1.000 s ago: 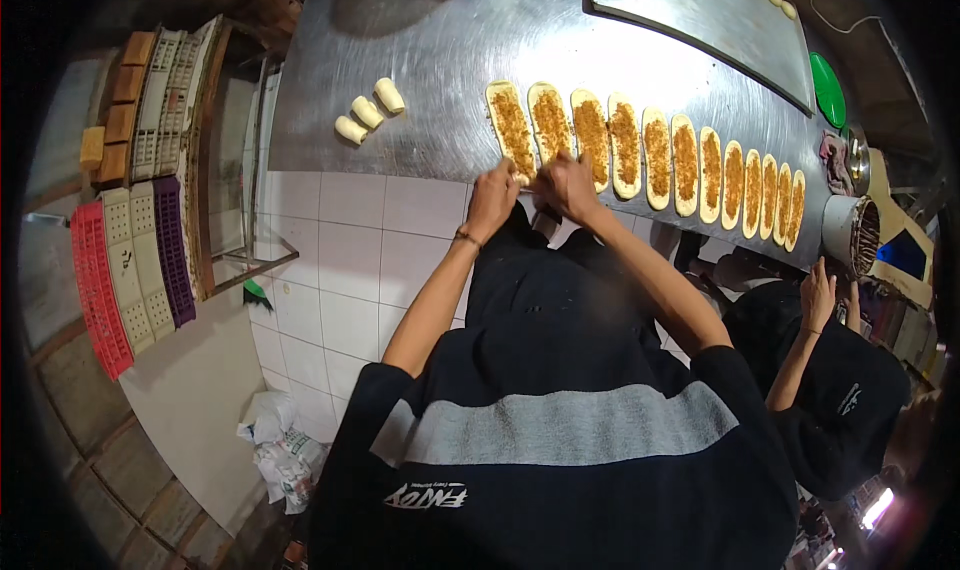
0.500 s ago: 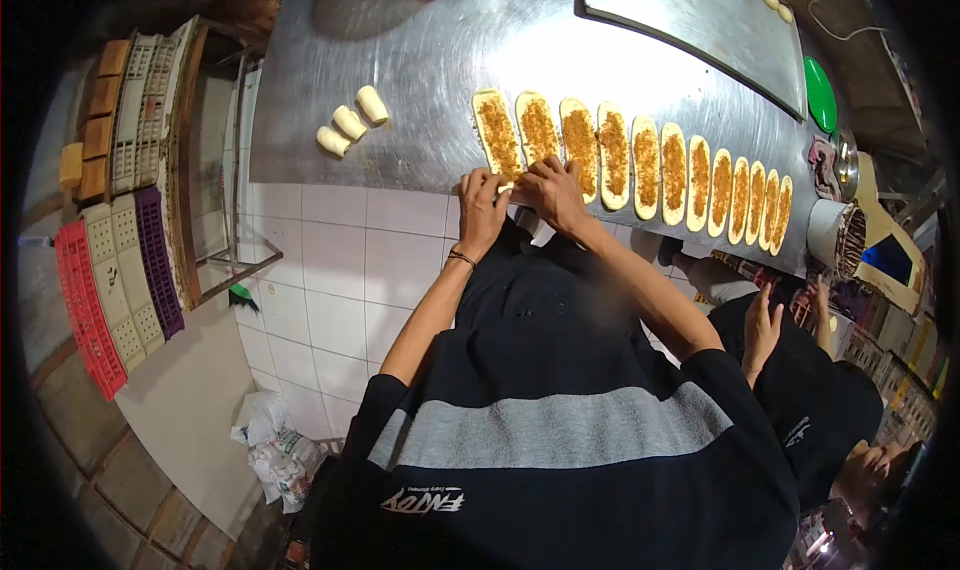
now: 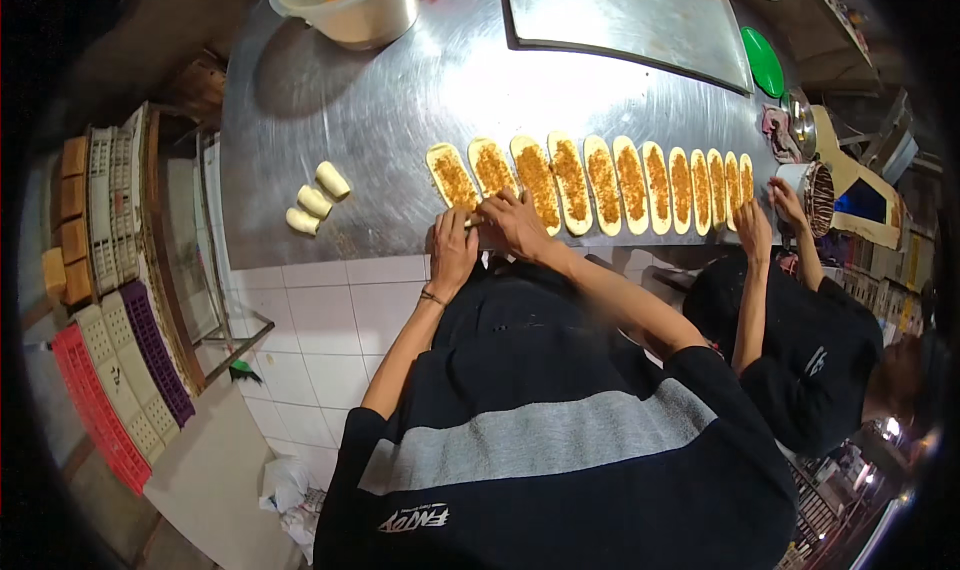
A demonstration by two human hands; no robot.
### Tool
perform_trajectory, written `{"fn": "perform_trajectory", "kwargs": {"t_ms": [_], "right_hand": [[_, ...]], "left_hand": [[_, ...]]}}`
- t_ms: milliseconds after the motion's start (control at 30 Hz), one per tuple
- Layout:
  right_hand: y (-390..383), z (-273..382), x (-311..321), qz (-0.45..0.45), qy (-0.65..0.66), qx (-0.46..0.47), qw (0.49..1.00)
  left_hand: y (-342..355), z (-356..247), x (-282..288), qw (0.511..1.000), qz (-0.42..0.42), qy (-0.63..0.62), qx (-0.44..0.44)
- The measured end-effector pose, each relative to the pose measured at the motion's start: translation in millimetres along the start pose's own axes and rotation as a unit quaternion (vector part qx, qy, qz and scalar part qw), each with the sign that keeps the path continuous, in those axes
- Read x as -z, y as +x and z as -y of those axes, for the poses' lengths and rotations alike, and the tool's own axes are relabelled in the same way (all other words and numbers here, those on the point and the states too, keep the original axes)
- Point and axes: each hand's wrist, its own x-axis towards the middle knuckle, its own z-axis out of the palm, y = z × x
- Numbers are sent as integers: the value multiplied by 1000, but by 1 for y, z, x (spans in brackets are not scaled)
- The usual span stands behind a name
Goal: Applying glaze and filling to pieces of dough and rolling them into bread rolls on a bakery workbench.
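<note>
left hand; fingers curled onto leftmost dough strip, near end; right hand; likewise

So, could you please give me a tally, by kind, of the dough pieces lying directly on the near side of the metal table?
Plain rolled dough pieces: 3
Long dough strips with brown filling: 12, counting the leftmost one at the person's hands
Total: 15

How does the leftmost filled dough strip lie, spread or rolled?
Mostly spread: the dough strip lies flat, brown filling showing; the left hand and right hand partly hide its near end.
</note>
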Motion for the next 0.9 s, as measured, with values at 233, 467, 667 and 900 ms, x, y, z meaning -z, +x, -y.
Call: {"fn": "perform_trajectory", "kwargs": {"t_ms": [233, 467, 667, 900], "right_hand": [[60, -20, 18, -29, -25, -43, 998], [61, 2, -6, -8, -16, -28, 999], [71, -12, 16, -6, -32, -53, 998], [88, 1, 13, -2, 15, -121, 992]], "left_hand": [[43, 14, 12, 997, -14, 71, -9], [49, 41, 31, 996, 28, -87, 19], [66, 35, 40, 996, 10, 2, -90], [72, 53, 34, 998, -4, -51, 37]]}}
